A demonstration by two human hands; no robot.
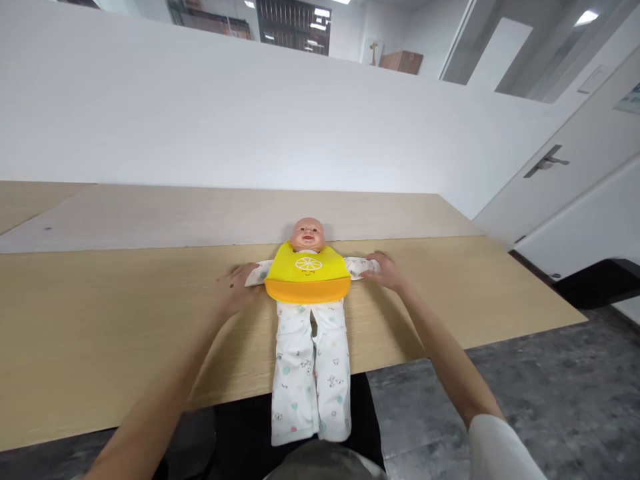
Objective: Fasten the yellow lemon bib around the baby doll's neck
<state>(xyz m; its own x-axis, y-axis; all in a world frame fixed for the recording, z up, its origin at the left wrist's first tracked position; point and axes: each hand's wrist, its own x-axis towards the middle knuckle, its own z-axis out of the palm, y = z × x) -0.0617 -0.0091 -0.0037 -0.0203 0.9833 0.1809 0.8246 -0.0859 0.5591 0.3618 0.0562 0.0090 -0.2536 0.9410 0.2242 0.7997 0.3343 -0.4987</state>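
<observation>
Doll (310, 347): we note it face up on table (100, 320), wearing bib (307, 277).
Left hand (234, 288): spread flat at one sleeve end.
Right hand (385, 270): spread flat on the other.

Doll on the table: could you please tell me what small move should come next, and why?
Probably slide the doll farther onto the table: its legs hang over the near edge, and the left hand and right hand rest at its sleeves.
</observation>
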